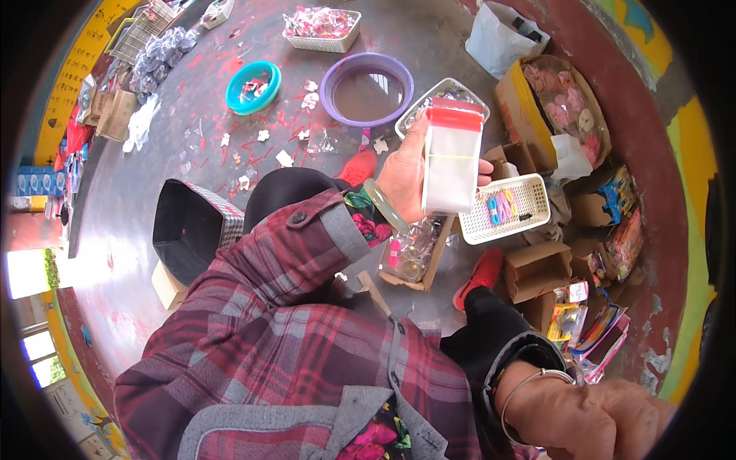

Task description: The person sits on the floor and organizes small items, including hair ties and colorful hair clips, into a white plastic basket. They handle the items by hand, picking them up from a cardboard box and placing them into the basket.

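My left hand [404, 173] is closed around a stack of clear plastic bags [451, 170] with a red top edge. A thin yellowish rubber band runs across the stack. Below and to its right is a white basket [470, 228] with small coloured elastic loops [503, 207] inside. Down at the lower right, well apart from the bags, my right hand [590, 414] is curled with its knuckles upward. Its fingertips are hidden and slightly blurred, so what they hold, if anything, does not show.
A purple basin [331, 98] of water and a teal bowl [232, 97] stand on the floor. Beneath my left hand sits a cardboard tray [416, 285] of packaged items. A black bin [184, 230] lies at left. Cardboard boxes [537, 272] line the right wall.
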`<state>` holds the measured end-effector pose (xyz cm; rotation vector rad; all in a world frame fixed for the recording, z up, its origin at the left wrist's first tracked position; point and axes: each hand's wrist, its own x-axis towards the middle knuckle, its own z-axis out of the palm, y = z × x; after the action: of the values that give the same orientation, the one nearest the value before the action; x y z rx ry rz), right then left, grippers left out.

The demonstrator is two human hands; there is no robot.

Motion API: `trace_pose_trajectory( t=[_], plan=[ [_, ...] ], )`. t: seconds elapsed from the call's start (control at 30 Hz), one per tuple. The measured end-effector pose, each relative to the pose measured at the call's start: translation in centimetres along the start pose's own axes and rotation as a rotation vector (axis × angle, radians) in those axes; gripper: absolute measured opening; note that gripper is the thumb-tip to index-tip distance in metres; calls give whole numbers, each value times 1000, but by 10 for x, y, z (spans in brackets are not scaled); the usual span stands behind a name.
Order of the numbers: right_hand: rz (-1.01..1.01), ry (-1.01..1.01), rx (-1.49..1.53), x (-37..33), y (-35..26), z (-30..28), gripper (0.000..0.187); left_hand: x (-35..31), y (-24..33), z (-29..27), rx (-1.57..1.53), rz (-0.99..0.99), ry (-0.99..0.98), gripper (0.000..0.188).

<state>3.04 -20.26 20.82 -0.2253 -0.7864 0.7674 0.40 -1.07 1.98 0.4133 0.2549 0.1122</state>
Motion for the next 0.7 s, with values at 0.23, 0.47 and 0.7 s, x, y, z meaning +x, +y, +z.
trace_pose_trajectory(
  t=[0.23,0.47,0.7],
  plan=[
    [200,385,-391,-5,52,-78,9,4,22,6,-49,313,-15,70],
    [663,796,-494,-28,119,-138,23,6,28,11,-140,426,-52,68],
    [632,808,-554,-23,132,-131,19,5,19,3,-71,391,1,72]
  ],
)
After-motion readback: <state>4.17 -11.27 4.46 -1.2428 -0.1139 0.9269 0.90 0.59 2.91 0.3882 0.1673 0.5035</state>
